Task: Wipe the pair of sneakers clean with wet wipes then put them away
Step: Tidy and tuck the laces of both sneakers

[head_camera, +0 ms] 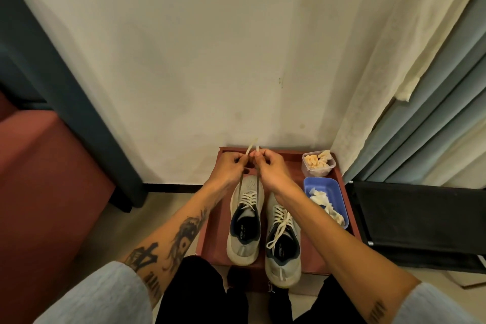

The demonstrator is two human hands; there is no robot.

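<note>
At the far left stands a dull red upholstered block (44, 166), with a dark teal panel (65, 81) rising beside it against the pale wall, neither of them part of the work. Moving right, the person's tattooed left forearm reaches forward to the left hand (228, 166), whose fingertips are pinched shut on one end of a cream shoelace (66, 145); just beside it the right hand (268, 167) pinches the other end, the two hands nearly touching and the lace drawn taut upward from the left-hand grey mesh sneaker (246, 221). That shoe sits toe-to-wall on a low reddish-brown tray-like stand (215, 239), and its partner, the right-hand grey mesh sneaker (282, 242), lies just beside it with its laces loose and its heel overhanging the near edge. Further right on the same stand sit a small clear plastic tub (318, 164) holding crumpled, yellowish wipes and, nearer, a blue rectangular plastic tray (326, 200) holding crumpled white wipes. Past these hang grey-blue curtains (434, 113). Judging from the crumpled wipes set aside and no wipe in either hand, the wiping looks largely done; tying or straightening the laces seems to be the step in hand, with the second shoe's laces and the putting away not yet done.
</note>
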